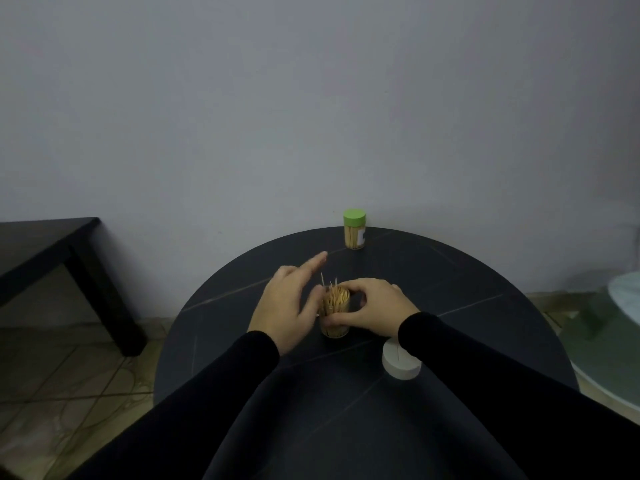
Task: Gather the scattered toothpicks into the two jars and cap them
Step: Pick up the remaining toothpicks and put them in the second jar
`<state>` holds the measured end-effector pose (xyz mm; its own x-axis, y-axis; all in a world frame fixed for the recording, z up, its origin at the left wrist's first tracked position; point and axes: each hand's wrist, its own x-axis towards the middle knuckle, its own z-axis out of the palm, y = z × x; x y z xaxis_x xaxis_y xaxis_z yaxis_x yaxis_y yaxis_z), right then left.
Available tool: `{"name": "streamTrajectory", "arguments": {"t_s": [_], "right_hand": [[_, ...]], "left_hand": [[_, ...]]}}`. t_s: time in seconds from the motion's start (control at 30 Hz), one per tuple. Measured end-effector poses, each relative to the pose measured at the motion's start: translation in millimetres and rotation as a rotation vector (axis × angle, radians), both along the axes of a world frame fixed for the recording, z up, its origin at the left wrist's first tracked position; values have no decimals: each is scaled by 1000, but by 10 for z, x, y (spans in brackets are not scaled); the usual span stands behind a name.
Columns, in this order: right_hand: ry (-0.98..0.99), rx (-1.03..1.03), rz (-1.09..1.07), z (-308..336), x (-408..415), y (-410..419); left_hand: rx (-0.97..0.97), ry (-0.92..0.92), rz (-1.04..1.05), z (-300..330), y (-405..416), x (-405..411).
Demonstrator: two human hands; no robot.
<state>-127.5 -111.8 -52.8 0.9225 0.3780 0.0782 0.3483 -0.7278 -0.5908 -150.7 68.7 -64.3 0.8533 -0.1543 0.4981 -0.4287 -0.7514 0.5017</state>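
Observation:
An uncapped clear jar (334, 315) packed with toothpicks stands upright mid-table. A few toothpicks (329, 283) stick up above its rim. My right hand (372, 308) grips the jar from the right, thumb low on its front and fingers curled over its far side. My left hand (289, 304) lies against the jar's left side, index finger stretched out towards the back; its thumb touches the jar near the rim. A second jar (354, 229) with a green cap stands at the table's far edge. A white cap (400, 362) lies on the table under my right wrist.
The round dark table (467, 306) has thin pale veins. A black side table (52, 251) stands to the left, over a tiled floor. At the right edge is a pale glass-like round surface (620, 327). A grey wall rises behind.

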Motion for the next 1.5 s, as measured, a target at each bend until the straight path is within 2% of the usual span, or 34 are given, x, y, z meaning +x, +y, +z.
{"name": "streamTrajectory", "arguments": {"t_s": [0.1, 0.2, 0.43, 0.53, 0.6, 0.67, 0.73, 0.8, 0.9, 1.0, 1.07, 1.17, 1.23, 1.37, 1.5], "right_hand": [[-4, 4, 6, -9, 16, -3], [-16, -14, 17, -10, 35, 0], [13, -5, 30, -5, 31, 1], [14, 7, 15, 0, 13, -1], [19, -3, 0, 20, -2, 5], [22, -19, -17, 42, -10, 7], [14, -34, -37, 55, -7, 0], [12, -37, -45, 56, 7, -17], [21, -23, -48, 46, 32, -27], [37, -10, -46, 21, 61, -28], [45, -4, -43, 5, 78, -31], [61, -8, -47, -14, 88, -33], [61, -7, -49, -18, 89, -37], [64, -30, -71, -7, 108, -72], [68, -20, -90, -15, 127, -115]], "left_hand": [[313, -121, -46, -32, 15, -69], [446, -54, -86, -65, 1, -90], [349, -12, -74, -28, 34, -17], [177, -24, -70, -51, 51, 26], [86, -66, 65, -90, 92, 85], [138, 37, 184, -136, 177, 155], [370, 240, 189, -186, 240, 190], [512, 308, 157, -213, 257, 205], [477, 279, 170, -160, 201, 238], [478, 449, 173, -82, 135, 304], [601, 568, 179, -58, 70, 313], [771, 588, 216, -58, -48, 263], [655, 546, 264, -48, -84, 250], [138, 368, 354, 45, -18, 342], [-205, 191, 224, 155, -133, 295]]}}
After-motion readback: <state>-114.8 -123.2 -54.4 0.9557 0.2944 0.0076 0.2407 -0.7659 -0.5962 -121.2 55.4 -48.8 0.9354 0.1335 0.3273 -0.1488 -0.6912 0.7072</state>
